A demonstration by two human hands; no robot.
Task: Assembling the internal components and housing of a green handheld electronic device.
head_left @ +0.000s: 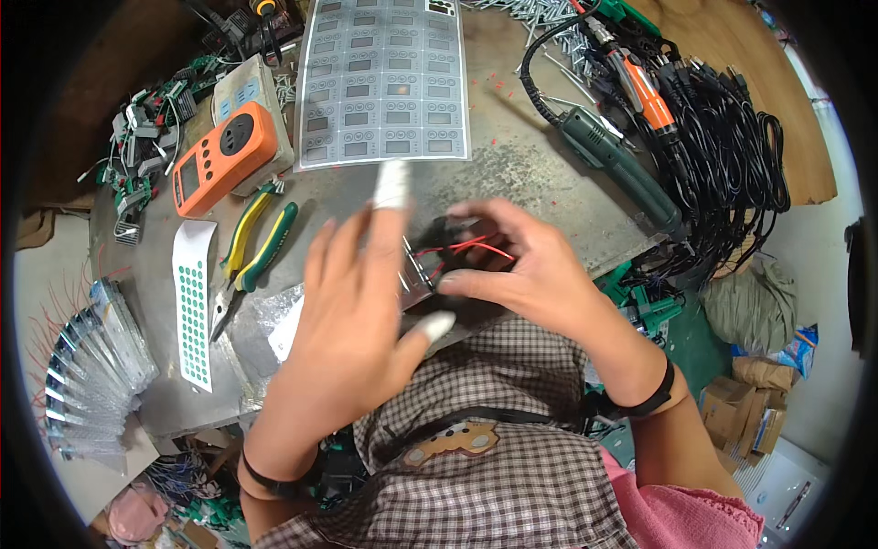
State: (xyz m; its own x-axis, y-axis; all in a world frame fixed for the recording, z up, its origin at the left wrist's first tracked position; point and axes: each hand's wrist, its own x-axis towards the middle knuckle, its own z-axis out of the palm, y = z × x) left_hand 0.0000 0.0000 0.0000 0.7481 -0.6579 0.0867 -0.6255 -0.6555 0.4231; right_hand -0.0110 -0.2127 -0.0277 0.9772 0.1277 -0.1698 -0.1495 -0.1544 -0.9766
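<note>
In front of my body, my right hand (pixel 540 265) grips a small black housing (pixel 446 232), thumb at its near side and fingers curled at its far side. Thin red wires (pixel 476 244) loop out of the housing. My left hand (pixel 352 306) hovers at the housing's left, its fingers stretched out and thumb apart, with nothing visible in it. White coverings wrap its index fingertip and thumb tip. The left fingers are slightly blurred, and part of the housing is hidden behind the hands.
Left on the metal table are an orange meter (pixel 226 157), yellow-green pliers (pixel 265 240), a green-dotted sticker strip (pixel 193 320) and fanned clear-wrapped parts (pixel 91 366). A grey label sheet (pixel 384 96) lies ahead. An orange electric screwdriver (pixel 642 91), dark green tool (pixel 617 165) and black cables (pixel 727 156) sit right.
</note>
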